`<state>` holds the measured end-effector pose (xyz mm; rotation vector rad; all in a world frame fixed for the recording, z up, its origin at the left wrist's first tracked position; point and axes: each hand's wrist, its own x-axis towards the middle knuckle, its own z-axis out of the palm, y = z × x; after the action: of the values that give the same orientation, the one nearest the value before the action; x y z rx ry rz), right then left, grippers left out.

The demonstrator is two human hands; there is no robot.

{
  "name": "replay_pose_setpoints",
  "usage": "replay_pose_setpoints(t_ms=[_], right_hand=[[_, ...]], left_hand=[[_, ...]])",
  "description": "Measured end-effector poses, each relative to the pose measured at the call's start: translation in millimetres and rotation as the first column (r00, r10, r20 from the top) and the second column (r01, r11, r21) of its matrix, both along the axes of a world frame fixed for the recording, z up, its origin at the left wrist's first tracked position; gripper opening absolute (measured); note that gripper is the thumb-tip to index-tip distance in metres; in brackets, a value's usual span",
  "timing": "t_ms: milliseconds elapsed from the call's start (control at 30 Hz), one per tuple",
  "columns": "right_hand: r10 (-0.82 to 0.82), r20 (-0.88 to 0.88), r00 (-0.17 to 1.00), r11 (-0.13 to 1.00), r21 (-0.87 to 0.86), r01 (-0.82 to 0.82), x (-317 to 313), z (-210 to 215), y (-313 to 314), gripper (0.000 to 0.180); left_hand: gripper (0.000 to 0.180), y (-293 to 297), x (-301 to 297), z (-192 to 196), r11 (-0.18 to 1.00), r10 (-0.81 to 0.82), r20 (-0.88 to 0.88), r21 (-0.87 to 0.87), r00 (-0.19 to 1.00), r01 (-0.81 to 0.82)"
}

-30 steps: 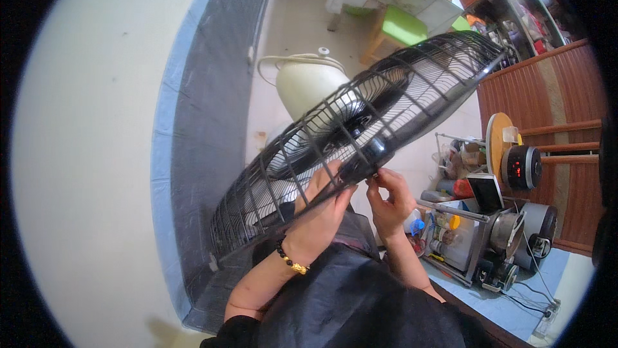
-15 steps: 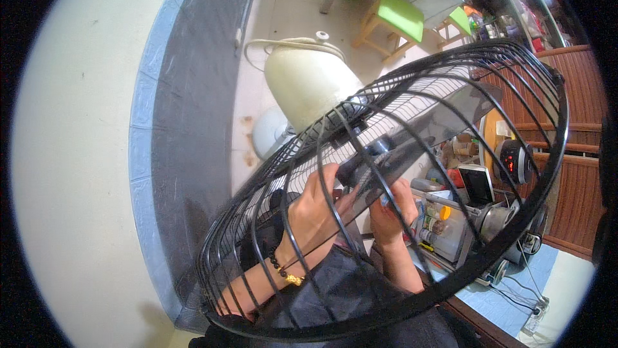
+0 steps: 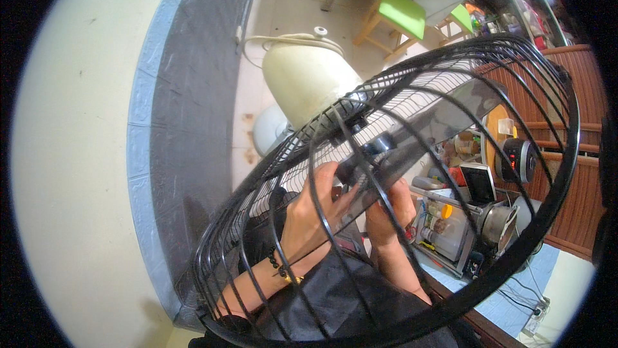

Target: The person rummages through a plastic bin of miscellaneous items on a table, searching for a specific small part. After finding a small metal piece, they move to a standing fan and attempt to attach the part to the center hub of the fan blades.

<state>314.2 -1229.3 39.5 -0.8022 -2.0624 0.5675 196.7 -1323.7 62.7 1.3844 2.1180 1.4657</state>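
Holding: both hands grip a black wire fan guard [image 3: 450, 174] at its centre, lifted close under the camera.
Landmark: the guard's hub [image 3: 367, 148], a dark disc where the wires meet.
Left hand [image 3: 309, 213]: just below the hub, fingers curled against it from behind the wires; a beaded bracelet [image 3: 278, 265] circles the wrist.
Right hand [image 3: 389, 213]: below and right of the hub, fingers closed, apparently pinching a small part there, though the wires blur it.
Reason for hold: gripping at the centre probably balances the wide cage and keeps the hub steady.
Edges: the guard's outer ring [image 3: 553, 193] sweeps far right of the hub, over a cluttered workbench [image 3: 508, 296].
Open room: left of the hub runs a grey wall band [image 3: 187, 122]; above the hub stands a cream rounded vessel [image 3: 306, 77] on pale floor, well apart.
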Motion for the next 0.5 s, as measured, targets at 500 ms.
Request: replay_pose_setpoints(t_ms=[500], right_hand=[[-0.103,-0.266,0.958,0.960,-0.280,0.025,-8.3,-7.3,-9.0,0.027]], left_hand=[[0.031,-0.2,-0.1,7.0,0.997,-0.049,0.017,-0.058,0.999,0.049]])
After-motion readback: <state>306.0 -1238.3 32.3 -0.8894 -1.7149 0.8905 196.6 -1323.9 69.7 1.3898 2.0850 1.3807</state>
